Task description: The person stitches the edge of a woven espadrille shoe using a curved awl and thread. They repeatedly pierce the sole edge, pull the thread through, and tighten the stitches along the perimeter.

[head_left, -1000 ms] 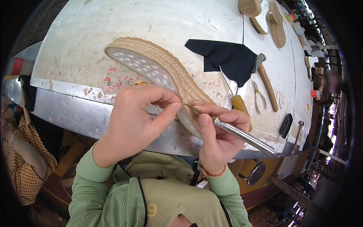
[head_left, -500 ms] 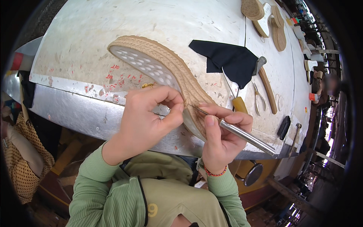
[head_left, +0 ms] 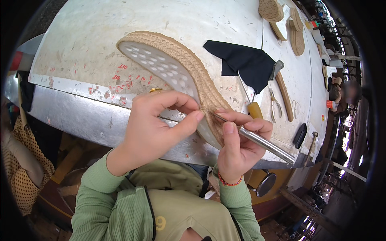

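A shoe sole (head_left: 169, 68) with a braided jute rim and a white dotted underside lies tilted on the workbench (head_left: 80, 44), its near end over the bench edge. My left hand (head_left: 157, 124) pinches that near end between thumb and fingers. My right hand (head_left: 237, 144) grips a metal awl (head_left: 261, 140) with a steel handle, its thin point pushed into the jute braid right by my left thumb.
On the bench behind the sole lie a black cloth piece (head_left: 245, 60), a yellow-handled tool (head_left: 251, 102), pliers (head_left: 275, 104), a wooden-handled hammer (head_left: 281, 86) and more jute soles (head_left: 281, 16). A bag (head_left: 24, 160) hangs at my left. A round stool (head_left: 265, 184) stands below.
The sole and both hands have shifted slightly up in view. My left fingers have curled tighter on the sole's end while the awl point stays at the braid.
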A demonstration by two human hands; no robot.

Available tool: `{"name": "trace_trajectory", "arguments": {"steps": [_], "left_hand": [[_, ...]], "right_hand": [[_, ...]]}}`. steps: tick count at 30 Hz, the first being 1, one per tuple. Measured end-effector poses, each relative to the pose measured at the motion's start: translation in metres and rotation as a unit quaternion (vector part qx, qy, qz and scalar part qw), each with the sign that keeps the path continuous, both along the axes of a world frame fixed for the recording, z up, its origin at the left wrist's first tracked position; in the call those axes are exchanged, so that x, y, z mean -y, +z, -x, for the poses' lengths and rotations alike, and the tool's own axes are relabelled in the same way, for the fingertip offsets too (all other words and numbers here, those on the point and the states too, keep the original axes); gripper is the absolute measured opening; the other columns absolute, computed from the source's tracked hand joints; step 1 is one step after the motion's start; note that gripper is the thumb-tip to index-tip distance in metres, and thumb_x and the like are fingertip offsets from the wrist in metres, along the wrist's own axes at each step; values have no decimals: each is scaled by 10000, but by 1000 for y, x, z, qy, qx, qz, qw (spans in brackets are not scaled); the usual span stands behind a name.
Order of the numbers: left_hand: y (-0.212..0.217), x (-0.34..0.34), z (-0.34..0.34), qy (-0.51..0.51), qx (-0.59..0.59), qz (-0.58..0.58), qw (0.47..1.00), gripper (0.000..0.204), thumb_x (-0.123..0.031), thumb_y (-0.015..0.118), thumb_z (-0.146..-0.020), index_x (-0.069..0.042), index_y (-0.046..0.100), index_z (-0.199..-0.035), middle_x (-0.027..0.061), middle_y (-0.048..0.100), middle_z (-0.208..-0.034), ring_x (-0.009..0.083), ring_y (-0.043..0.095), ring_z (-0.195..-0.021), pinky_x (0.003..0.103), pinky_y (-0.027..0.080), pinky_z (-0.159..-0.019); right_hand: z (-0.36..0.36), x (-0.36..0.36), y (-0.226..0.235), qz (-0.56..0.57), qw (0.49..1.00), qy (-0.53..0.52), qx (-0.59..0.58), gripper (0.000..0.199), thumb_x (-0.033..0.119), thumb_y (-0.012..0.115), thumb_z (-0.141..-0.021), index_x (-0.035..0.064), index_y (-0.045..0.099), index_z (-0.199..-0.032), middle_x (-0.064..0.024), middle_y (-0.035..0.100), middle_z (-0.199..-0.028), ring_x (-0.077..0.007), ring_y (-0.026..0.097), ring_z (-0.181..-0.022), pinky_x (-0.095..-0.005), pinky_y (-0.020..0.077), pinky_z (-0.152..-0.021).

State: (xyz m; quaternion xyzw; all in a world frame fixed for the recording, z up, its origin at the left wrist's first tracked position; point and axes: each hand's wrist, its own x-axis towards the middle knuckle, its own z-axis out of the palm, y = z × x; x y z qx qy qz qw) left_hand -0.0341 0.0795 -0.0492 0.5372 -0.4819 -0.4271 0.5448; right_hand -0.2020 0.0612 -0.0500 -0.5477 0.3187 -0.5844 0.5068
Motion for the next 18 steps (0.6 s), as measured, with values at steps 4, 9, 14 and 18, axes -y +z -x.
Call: {"name": "trace_trajectory", "arguments": {"steps": [4, 9, 14, 18], "left_hand": [[9, 6, -5, -49, 75, 5, 996, 123, -83, 695, -806, 37, 674, -822, 101, 697, -746, 133, 668, -712, 260, 520, -647], [9, 5, -6, -63, 44, -50, 996, 97, -63, 675, -802, 33, 668, -822, 65, 682, -732, 108, 630, -691, 256, 504, -622], [4, 0, -7, -63, -10, -69, 996, 94, -56, 668, -805, 36, 662, -820, 43, 680, -752, 77, 611, -741, 252, 499, -663], [-2, -3, -11, -70, -20, -49, 996, 104, -64, 675, -815, 38, 674, -837, 51, 683, -760, 75, 609, -748, 252, 497, -690]], "right_hand": [[1, -1, -1, -6, 1000, 10, 18, 346, -143, 578, -873, 37, 344, -1052, -269, 643, -1039, -265, 654, -1023, -333, 515, -906], [0, -1, -1, -6, 1000, 12, 20, 339, -145, 579, -873, 27, 347, -1051, -266, 641, -1037, -266, 651, -1025, -319, 521, -876], [1, 0, -4, 37, 999, 29, 5, 326, -137, 589, -869, 16, 357, -1039, -255, 642, -1023, -267, 653, -1008, -337, 519, -884], [2, 1, -2, 23, 999, 23, 18, 314, -134, 590, -868, 14, 367, -1032, -245, 641, -1015, -265, 654, -996, -352, 513, -904]]}}
